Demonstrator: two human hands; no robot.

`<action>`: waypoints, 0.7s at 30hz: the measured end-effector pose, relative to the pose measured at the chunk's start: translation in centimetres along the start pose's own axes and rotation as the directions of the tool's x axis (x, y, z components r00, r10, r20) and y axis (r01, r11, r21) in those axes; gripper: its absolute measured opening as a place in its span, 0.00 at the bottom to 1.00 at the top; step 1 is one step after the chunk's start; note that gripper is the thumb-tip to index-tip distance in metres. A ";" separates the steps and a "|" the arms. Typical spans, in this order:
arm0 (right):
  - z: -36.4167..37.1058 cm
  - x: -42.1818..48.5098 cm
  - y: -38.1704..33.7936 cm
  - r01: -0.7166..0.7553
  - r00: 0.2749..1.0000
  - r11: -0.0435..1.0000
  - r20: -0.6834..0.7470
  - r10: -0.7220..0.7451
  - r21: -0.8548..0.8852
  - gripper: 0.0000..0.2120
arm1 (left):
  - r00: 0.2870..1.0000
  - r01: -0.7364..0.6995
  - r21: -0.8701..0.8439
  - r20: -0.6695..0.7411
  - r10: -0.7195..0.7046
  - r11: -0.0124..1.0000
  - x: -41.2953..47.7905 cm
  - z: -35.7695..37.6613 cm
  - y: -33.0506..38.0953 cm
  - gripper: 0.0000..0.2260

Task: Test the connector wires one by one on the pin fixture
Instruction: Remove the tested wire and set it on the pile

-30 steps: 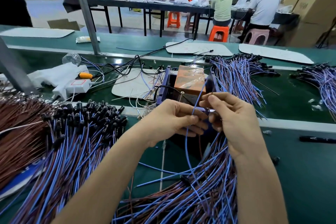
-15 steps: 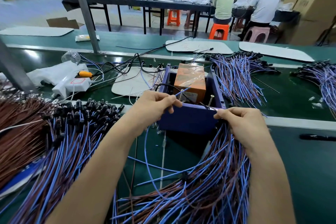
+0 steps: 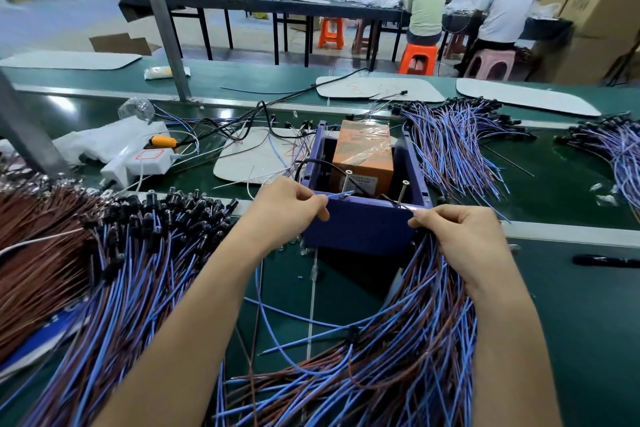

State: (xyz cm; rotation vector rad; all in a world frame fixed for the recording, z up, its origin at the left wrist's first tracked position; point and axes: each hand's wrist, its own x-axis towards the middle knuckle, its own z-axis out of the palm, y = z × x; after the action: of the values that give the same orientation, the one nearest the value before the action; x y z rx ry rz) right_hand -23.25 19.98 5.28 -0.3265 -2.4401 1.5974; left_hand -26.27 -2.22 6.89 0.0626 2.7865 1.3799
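**One wire held across both pins**

You are holding one wire (image 3: 338,195) across the fixture (image 3: 360,230), the purple box sitting on the green table (image 3: 571,305) straight ahead of you. Your left hand (image 3: 287,208) is pinching the wire's blue end in a narrow grip between thumb and forefinger. Its tip is reaching the foot of the left pin (image 3: 347,180), an upright screw just inside the box's near wall; I cannot tell whether they are touching. Your right hand (image 3: 457,239) is pinching the thin dark end in the same narrow grip at the box's near right corner, and that tip is lying just beside the right pin (image 3: 402,191). The rest of the wire is looping down over the table between your forearms. An orange box (image 3: 363,152) is standing inside the fixture behind the pins. The near pile (image 3: 398,357) of blue and brown wires is lying under your right forearm. The left pile (image 3: 138,270), with black connectors, is spreading beside your left arm. The far pile (image 3: 457,142) is fanning out beyond the fixture on the right.
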 end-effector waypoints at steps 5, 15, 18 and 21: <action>0.1 0.0 0.1 0.017 1.000 1.000 -0.001 -0.017 0.012 0.12 | 1.000 0.010 0.016 -0.004 -0.010 1.000 -0.1 -0.2 0.0 0.16; 0.0 -0.2 -0.4 0.019 1.000 1.000 0.002 -0.019 -0.008 0.12 | 0.999 0.024 0.059 -0.034 -0.022 0.998 -0.1 -0.5 -0.1 0.17; 0.0 -0.3 -0.5 0.028 1.000 0.999 0.001 -0.028 -0.027 0.12 | 0.999 0.026 0.055 -0.025 -0.025 0.998 -0.1 -0.5 -0.1 0.17; -0.1 -0.4 -0.6 0.025 1.000 0.999 0.005 -0.025 -0.029 0.12 | 1.000 0.023 0.052 -0.008 -0.023 0.998 -0.2 -0.5 0.0 0.16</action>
State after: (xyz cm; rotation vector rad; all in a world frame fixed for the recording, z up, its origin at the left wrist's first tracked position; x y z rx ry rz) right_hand -22.90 19.67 5.86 -0.2963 -2.4627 1.5563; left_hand -26.09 -2.64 7.17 0.0270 2.8205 1.3051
